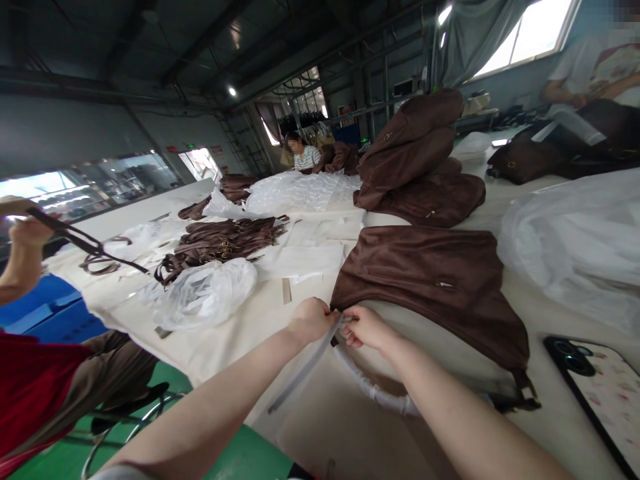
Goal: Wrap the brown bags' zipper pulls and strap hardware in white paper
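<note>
Along the left edge, a co-worker's raised hand [27, 230] lifts a dark strap [75, 241] off the table [300, 413], its loose end trailing down to a few coiled straps lying there. Right of that lies a crumpled clear plastic bag [207, 292], and behind it a bundle of brown straps [225, 240] laid side by side, probably so that each can be drawn off singly.

Near the front edge, the person's left hand [313, 319] has its fingers closed together, pinching the upper end of a thin grey strip [305, 370]. That strip runs long and straight, its far end at the hands and its near end slanting down and to the left toward the table's edge. Held taut like this, it looks as if it is being peeled or pulled away from the handle.

Just beside it, almost touching, the right hand [365, 328] has its fingers nipped on the same spot, where a white-wrapped handle [373, 393] meets the corner of a brown bag [440, 287]. The handle curves from the hands down and to the right in an arc. The bag lies flat, its long axis running from the hands away to the right.

Beyond it stands a pile of brown bags [415, 153], on the right a heap of clear plastic sheeting [575, 233], and at the near right corner a phone [600, 387] lying face down.
</note>
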